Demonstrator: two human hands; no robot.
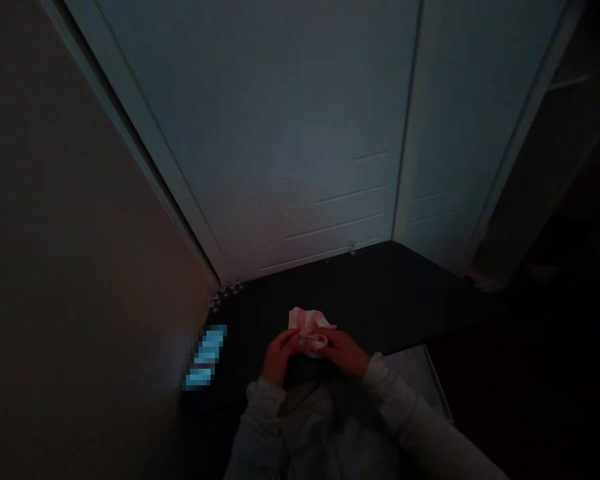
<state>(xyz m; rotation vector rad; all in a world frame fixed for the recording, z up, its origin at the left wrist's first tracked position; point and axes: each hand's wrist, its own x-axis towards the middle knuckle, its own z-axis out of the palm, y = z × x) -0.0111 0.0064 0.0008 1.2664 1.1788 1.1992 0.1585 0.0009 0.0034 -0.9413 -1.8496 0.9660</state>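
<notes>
A small pink-and-white striped piece of cloth (306, 319) is held up in front of my body, above the dark surface. Its exact kind does not show in the dim light. My left hand (280, 353) pinches its left side between thumb and fingers. On the right side, my right hand (347, 352) grips the same cloth, with a loose fold looping out between the two hands. Several fingertips are hidden behind the fabric.
A dark tabletop (370, 293) lies below, against white panels (330, 120) with engraved hearts and lines. Tiny objects (225, 291) stand in the left corner, another (352, 248) by the panel. A lit, pixelated screen (205, 357) is at left. Beyond my right forearm is a pale flat box (420, 377).
</notes>
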